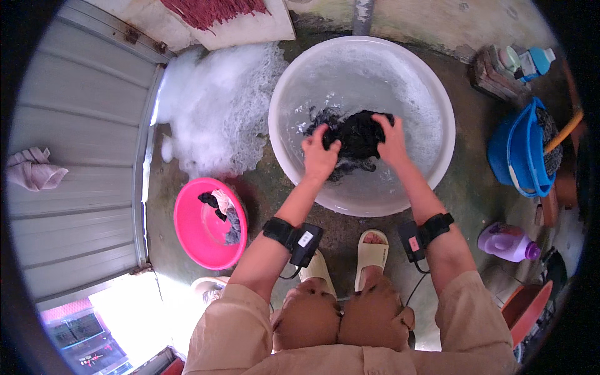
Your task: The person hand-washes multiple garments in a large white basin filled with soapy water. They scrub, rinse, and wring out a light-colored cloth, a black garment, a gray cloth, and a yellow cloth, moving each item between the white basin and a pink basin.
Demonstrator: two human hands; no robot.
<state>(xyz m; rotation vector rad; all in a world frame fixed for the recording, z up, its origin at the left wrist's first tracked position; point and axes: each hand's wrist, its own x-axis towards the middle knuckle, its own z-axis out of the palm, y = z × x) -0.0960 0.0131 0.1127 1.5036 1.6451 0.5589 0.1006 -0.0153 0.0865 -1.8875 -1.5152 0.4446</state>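
Note:
A large white plastic basin (pixel 300 173) of soapy water stands on the wet floor before me. Wet black cloth (pixel 358 136) lies bunched near its middle, with part spread in the water. My left hand (pixel 321 152) is at the cloth's left side, fingers bent and spread. At its right side, my right hand (pixel 390 140) has its fingertips on the cloth. Whether either hand grips the fabric cannot be told. Both forearms wear black straps with small boxes.
A pink basin (pixel 211 260) with some clothes stands at left, below foam (pixel 220 112) on the floor. At right are a blue mop bucket (pixel 504 150), a purple detergent bottle (pixel 508 243) and a blue bottle (pixel 536 63) by bricks. My sandalled feet are below the basin.

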